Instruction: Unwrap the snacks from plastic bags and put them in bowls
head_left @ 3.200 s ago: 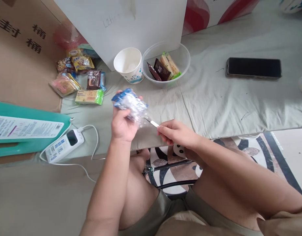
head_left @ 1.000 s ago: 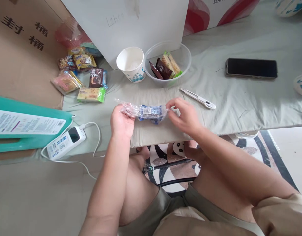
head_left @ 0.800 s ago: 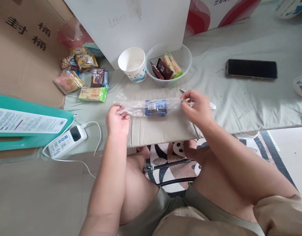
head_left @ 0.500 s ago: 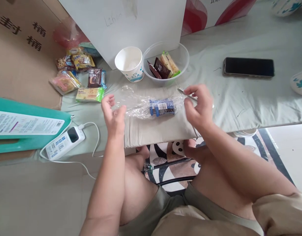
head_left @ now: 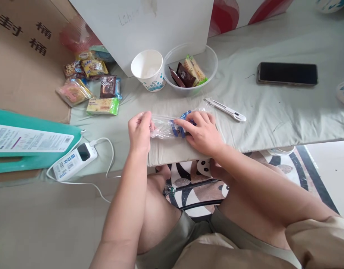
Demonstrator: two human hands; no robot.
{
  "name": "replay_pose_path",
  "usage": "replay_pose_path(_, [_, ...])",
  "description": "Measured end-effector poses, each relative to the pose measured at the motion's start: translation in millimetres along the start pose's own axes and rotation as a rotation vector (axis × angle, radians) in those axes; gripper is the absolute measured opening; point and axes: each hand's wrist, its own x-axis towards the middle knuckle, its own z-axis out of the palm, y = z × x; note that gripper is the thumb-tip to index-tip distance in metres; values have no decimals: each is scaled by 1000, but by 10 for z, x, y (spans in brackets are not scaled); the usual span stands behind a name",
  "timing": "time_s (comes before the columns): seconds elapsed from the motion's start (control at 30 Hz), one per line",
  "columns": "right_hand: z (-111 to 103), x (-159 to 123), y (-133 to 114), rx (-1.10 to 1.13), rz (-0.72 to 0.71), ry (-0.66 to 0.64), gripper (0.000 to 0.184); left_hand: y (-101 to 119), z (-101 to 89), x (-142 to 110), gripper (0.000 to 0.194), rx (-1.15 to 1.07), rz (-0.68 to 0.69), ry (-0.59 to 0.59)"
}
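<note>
My left hand [head_left: 140, 130] is closed, pinching the left end of a clear plastic bag [head_left: 162, 128] stretched above the bench edge. Inside the bag's right part lie blue snack packets [head_left: 176, 129], mostly covered by my right hand [head_left: 204, 130]. That hand curls over the packets from the right, its index finger reaching along the plastic. A white utility knife [head_left: 226, 109] lies just beyond my right hand. Behind the bag stand a white paper cup [head_left: 149, 74] and a clear plastic bowl [head_left: 211, 69] with several wrapped snacks [head_left: 188, 74].
At the left, several wrapped snacks [head_left: 103, 106] lie by a cardboard box [head_left: 26, 71]. Nearer are a teal container [head_left: 34, 129] and a white power bank [head_left: 74, 162] with its cable. A black phone [head_left: 286, 73] lies at the right. A white box [head_left: 144, 26] stands behind.
My left hand has closed on the left end of the bag. My right hand has come down and left onto the blue packets, uncovering the utility knife.
</note>
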Motion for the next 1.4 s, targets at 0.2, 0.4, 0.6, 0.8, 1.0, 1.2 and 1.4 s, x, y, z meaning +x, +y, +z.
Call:
replay_pose_path(0.2, [-3, -18, -7, 27, -115, -3, 32, 51, -71, 75, 37, -117, 49, 283])
replay_pose_path(0.4, [2, -30, -15, 3, -108, -73, 59, 225, -192, 107, 20, -146, -142, 399])
replay_pose_path(0.6, [-83, -42, 16, 135, -64, -11, 45, 246, -280, -11, 24, 329, -490, -311])
replay_pose_path(0.8, [-173, -12, 12, 281, 371, 25, 52, 227, -184, -154, 20, -63, -434, -394])
replay_pose_path(1.0, [-187, -23, -38, 656, 503, -24, 68, 371, -25, -263, 39, -527, -346, -400])
replay_pose_path(1.2, [-112, 4, -36, 1168, 565, -102, 83, 297, 22, -252, 38, -576, -223, -233])
replay_pose_path(1.4, [-77, 50, -15, 1135, 722, -182, 95, 297, -59, -176, 30, -671, -116, -208])
